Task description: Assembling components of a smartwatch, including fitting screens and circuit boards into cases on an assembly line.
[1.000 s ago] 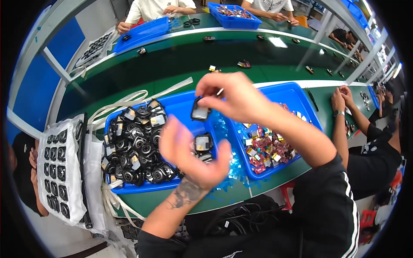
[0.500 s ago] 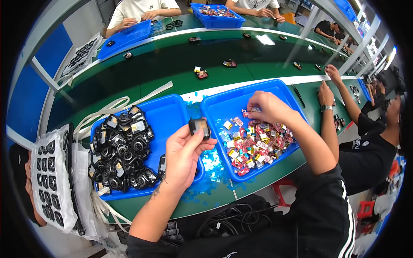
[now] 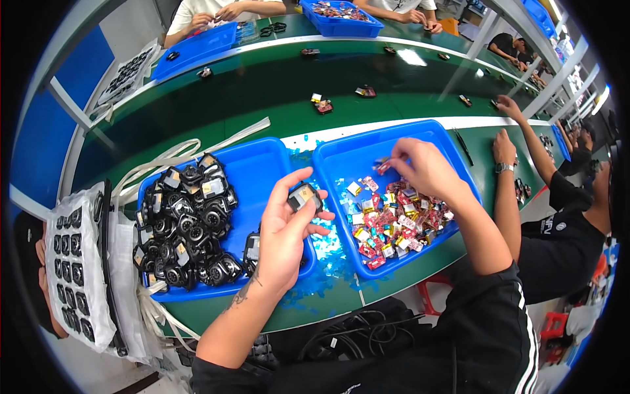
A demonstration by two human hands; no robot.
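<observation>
In my left hand [image 3: 279, 246] is a black square watch case [image 3: 304, 198], pinched by the thumb, its pale inner face turned up and the index finger stretched away. My right hand [image 3: 430, 174] pinches a small red circuit board [image 3: 381, 165], slightly blurred, above the right blue tray [image 3: 367, 146]. A heap of red boards with silvery and yellow battery-like pieces [image 3: 400, 220] lies in that tray. The left blue tray [image 3: 259, 164] carries a pile of black watch cases [image 3: 190, 223]; one more case [image 3: 252, 248] sits partly behind my left wrist.
Blue film scraps [image 3: 325, 246] litter the bench between the trays. Boards with parts [image 3: 321, 105] lie on the green conveyor [image 3: 262, 98]. White straps [image 3: 177, 157] and a wrapped tray of cases [image 3: 75, 262] are at left. A co-worker's arm [image 3: 505, 190] is close on the right.
My right hand has brought the red board up off the heap. The left index finger has straightened away from the case, whose inner face now shows more. Boards on the conveyor have shifted right.
</observation>
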